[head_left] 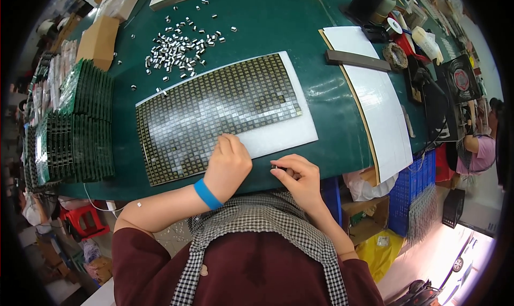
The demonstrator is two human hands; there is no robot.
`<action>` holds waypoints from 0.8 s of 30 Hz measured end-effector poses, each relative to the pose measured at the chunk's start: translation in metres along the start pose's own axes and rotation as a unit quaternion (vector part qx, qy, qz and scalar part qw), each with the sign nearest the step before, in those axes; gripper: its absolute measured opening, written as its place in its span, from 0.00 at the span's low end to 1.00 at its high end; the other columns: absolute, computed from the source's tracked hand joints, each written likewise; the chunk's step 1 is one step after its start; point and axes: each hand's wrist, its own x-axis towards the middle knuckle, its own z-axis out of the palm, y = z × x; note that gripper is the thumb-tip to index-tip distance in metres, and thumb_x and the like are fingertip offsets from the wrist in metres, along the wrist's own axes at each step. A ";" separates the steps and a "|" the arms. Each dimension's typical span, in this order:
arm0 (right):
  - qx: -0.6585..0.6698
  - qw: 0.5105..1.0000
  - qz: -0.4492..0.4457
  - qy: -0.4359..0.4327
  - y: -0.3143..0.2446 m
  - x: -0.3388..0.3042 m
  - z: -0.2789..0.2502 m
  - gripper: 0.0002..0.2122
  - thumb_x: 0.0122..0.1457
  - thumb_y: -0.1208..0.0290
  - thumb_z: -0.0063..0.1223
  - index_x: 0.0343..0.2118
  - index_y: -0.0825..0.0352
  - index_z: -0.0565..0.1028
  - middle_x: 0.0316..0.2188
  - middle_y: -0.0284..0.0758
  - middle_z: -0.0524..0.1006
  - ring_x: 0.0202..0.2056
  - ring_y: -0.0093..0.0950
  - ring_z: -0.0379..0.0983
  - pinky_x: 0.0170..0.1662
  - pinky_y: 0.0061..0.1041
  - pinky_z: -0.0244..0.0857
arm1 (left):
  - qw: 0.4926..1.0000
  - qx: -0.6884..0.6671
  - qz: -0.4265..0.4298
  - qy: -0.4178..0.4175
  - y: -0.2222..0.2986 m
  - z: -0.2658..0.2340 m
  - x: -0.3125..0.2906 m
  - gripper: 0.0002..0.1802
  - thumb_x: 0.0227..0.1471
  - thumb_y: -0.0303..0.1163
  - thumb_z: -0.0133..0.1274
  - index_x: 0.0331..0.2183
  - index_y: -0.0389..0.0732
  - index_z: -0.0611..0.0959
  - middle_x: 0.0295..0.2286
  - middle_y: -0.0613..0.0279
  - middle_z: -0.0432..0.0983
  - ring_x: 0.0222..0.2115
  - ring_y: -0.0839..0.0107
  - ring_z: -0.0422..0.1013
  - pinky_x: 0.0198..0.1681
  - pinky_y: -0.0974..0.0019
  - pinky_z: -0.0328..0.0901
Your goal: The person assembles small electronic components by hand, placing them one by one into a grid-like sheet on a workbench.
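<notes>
A panel of small dark square circuit boards [187,113] lies on a white foam sheet [278,136] on the green table. Silver pieces cover part of its grid. My left hand [230,161], with a blue wristband, is closed with its fingertips at the panel's near edge; anything in them is hidden. To the right, just off the sheet's near edge, my right hand [300,178] pinches a small silver component [274,167] between thumb and forefinger, its other fingers curled in. Behind the panel lies a loose pile of similar small silver components [174,51].
Stacked green circuit boards [77,129] stand at the left beside a cardboard box [98,42]. On the right lie a white board [375,107] and a dark bar [357,60]. Tools and a solder spool [394,25] sit at the far right, above a blue crate [404,199].
</notes>
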 end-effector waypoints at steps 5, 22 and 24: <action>0.001 1.000 -0.003 0.017 0.002 -0.002 0.001 0.08 0.46 0.78 0.59 0.32 0.67 0.78 0.27 0.30 0.75 0.16 0.12 0.58 0.18 0.12 0.51 | 1.000 -0.014 0.011 -0.011 -0.004 -0.001 0.002 0.04 0.34 0.23 0.48 0.20 0.33 0.75 0.26 0.53 0.70 0.24 0.68 0.67 0.25 0.73 0.66; -0.112 0.962 -0.238 0.077 -0.009 0.001 0.005 0.11 0.40 0.79 0.61 0.31 0.68 0.77 0.27 0.34 0.75 0.24 0.24 0.73 0.24 0.19 0.68 | 0.199 -0.939 -0.219 -0.175 -0.006 -0.008 -0.002 0.14 0.47 0.21 0.53 0.39 0.32 0.73 0.28 0.61 0.75 0.31 0.73 0.74 0.35 0.75 0.68; -0.110 0.962 -0.238 0.078 -0.009 0.000 0.005 0.11 0.40 0.79 0.61 0.31 0.68 0.77 0.28 0.34 0.75 0.24 0.24 0.73 0.24 0.19 0.68 | 0.184 -0.943 -0.211 -0.180 -0.005 -0.009 -0.002 0.16 0.48 0.22 0.53 0.41 0.33 0.72 0.28 0.62 0.75 0.30 0.74 0.73 0.35 0.76 0.67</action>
